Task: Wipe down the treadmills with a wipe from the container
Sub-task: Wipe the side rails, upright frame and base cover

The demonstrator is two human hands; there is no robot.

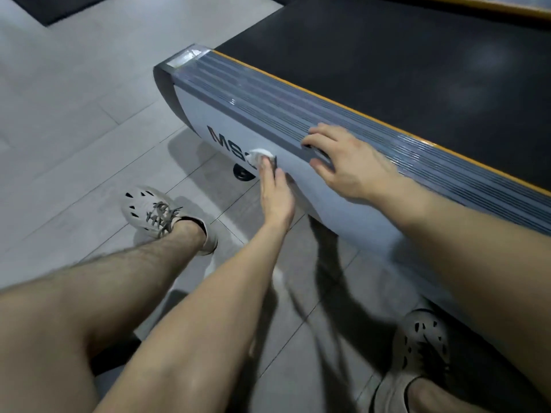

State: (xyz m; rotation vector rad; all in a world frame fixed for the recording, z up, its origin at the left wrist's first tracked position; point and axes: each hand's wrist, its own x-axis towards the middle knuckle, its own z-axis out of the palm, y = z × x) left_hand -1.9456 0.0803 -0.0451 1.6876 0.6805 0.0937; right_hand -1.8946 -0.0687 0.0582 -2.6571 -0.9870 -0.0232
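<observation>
Nearest me, my left hand (pixel 275 192) pressed a small bunched wipe (pixel 258 158) under its fingertips against the treadmill's side panel (pixel 301 186), over the dark lettering. The wipe looked soft, limp and light; I judged it best pinned flat rather than pinched. The panel was smooth, pale, gently curved, likely slick. Just beyond, my right hand (pixel 347 162) lay open, fingers spread on the ribbed grey foot rail (pixel 268 99). Farthest was the matte black belt (pixel 402 55)

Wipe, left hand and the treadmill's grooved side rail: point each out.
wipe (pixel 260 156), head view, bunched white part past the fingertips.
left hand (pixel 275 198), head view, back of hand.
grooved side rail (pixel 268 96), head view, ribbed grey top.
</observation>
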